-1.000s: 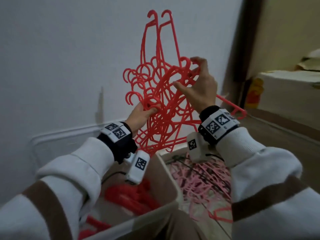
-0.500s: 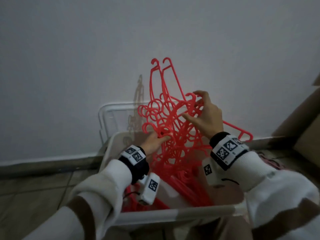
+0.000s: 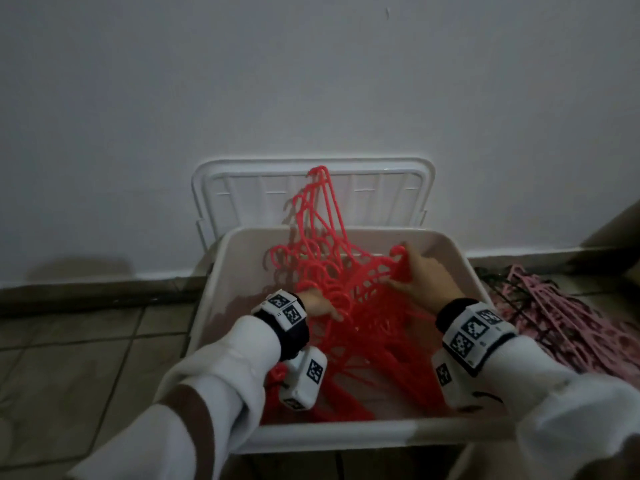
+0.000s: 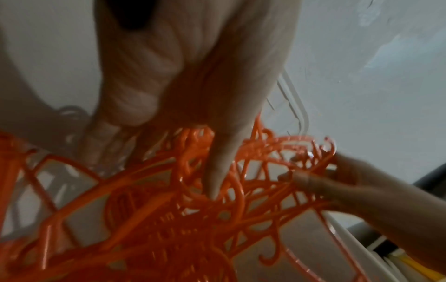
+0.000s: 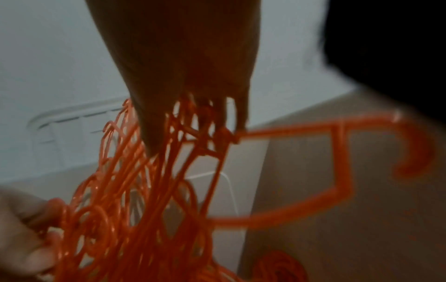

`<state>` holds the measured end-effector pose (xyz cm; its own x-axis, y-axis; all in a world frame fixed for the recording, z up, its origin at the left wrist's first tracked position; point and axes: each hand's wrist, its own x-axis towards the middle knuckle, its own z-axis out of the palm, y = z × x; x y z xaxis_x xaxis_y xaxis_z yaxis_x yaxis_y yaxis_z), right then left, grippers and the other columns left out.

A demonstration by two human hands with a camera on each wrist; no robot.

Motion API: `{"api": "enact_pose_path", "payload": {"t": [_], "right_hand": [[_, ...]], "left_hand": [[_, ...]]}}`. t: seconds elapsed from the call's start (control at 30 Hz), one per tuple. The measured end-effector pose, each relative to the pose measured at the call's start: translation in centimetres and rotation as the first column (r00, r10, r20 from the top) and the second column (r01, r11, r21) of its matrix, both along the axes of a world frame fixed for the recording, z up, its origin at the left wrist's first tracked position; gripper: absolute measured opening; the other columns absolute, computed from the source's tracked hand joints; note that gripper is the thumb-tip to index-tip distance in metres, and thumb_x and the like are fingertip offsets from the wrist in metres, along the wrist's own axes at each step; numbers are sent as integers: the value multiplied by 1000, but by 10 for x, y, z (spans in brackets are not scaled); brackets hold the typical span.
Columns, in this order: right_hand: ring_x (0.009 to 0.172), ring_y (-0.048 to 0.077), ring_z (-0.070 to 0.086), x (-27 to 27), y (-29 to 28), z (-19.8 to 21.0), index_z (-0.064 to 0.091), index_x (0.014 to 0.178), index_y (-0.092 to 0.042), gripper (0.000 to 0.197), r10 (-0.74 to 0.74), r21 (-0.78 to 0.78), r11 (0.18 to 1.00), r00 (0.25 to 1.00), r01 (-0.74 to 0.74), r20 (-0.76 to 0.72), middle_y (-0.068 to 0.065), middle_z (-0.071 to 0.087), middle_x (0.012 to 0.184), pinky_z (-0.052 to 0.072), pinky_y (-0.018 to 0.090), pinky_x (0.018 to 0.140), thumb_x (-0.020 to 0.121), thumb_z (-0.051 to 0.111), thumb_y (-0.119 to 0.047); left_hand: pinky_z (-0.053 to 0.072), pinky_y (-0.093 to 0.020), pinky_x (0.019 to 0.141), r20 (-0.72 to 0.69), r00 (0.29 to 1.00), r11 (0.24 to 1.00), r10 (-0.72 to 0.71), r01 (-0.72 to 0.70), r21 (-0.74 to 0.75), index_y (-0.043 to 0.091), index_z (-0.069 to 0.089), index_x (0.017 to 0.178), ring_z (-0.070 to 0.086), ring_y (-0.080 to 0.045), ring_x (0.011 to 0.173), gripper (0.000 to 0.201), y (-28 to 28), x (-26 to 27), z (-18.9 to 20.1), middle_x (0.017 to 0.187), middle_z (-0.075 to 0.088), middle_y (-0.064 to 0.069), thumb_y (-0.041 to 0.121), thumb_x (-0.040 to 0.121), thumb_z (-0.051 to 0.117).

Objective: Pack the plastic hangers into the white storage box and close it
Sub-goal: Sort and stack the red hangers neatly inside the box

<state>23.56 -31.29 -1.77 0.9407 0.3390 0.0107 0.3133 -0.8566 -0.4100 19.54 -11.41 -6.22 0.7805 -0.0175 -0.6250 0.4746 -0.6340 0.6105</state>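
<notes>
A tangled bunch of red plastic hangers (image 3: 332, 271) sits down inside the white storage box (image 3: 346, 436), its tips poking above the far rim. My left hand (image 3: 320, 306) grips the bunch's left side, thumb hooked through the loops (image 4: 214, 183). My right hand (image 3: 420, 278) pinches the bunch's right side, fingers curled round several bars (image 5: 193, 122). More red hangers (image 3: 349, 407) lie on the box floor beneath. The box's white lid (image 3: 311, 195) leans upright against the wall behind it.
A heap of pink hangers (image 3: 568, 317) lies on the tiled floor right of the box. The white wall and its skirting stand close behind. Brown tiles (image 3: 86, 358) stretch to the left. A dark slanted edge shows at far right.
Both hands have brought the red bunch down from chest height into the box. My head has turned left and down, so the whole box and lid now show.
</notes>
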Motion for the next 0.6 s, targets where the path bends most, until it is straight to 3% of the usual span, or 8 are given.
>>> {"api": "enact_pose_path", "payload": {"t": [0.07,0.13,0.27,0.33,0.43,0.47,0.53,0.6], "right_hand": [[115,32,54,2,-2,-7,39,127,-11,69,-50,-159,987,992,32,-116,14,57,123,44,39,89,75,72,-42],[120,31,51,2,-4,-7,36,131,-10,72,-124,-179,979,980,95,-157,14,51,129,42,37,91,76,73,-38],[115,29,53,1,1,-5,43,125,-13,56,-138,-236,966,983,106,-119,12,55,123,42,36,89,79,68,-32],[113,29,54,-2,9,-7,43,123,-14,51,-131,-217,969,991,120,-37,11,57,121,44,40,93,81,64,-34],[117,30,49,-10,22,-3,37,132,-13,58,-205,-49,974,959,219,196,11,53,123,37,46,94,81,62,-26],[115,31,49,-11,27,-1,39,130,-12,56,-194,-1,979,930,205,311,10,53,121,36,45,92,79,61,-20],[104,31,54,-14,35,4,51,118,-12,46,-72,18,997,881,72,467,8,56,112,36,43,85,73,54,-15],[89,30,60,-18,46,6,61,99,-14,39,122,-61,993,869,-105,479,6,61,97,37,42,83,65,44,-22]], "left_hand": [[49,-30,88,-25,999,995,-20,23,101,-5,58,120,62,-25,108,48,10,2,0,120,62,-18,22,83,69],[53,-24,75,-8,1000,989,-19,20,146,-4,63,113,69,-17,88,33,18,3,-2,110,66,-21,13,84,66],[53,-41,89,33,999,985,28,-34,169,-4,68,96,66,-31,97,19,29,-2,-8,103,68,-19,9,83,62],[56,-41,82,11,999,991,43,-44,129,-5,67,92,68,-32,86,16,34,-2,-13,96,70,-19,8,84,62],[50,-20,55,73,995,981,63,-75,177,7,63,72,63,-21,67,13,42,-2,-13,64,65,-3,13,84,64],[48,-18,53,99,993,972,70,-90,215,9,61,67,64,-21,69,17,45,-3,-10,63,63,-2,15,83,64],[52,-24,71,121,989,969,81,-106,224,4,69,83,66,-24,86,15,50,-6,-7,86,69,-8,17,84,62],[51,-32,88,118,985,977,125,-142,158,0,68,103,62,-27,101,25,52,-3,-16,106,68,-12,17,85,64]]}}
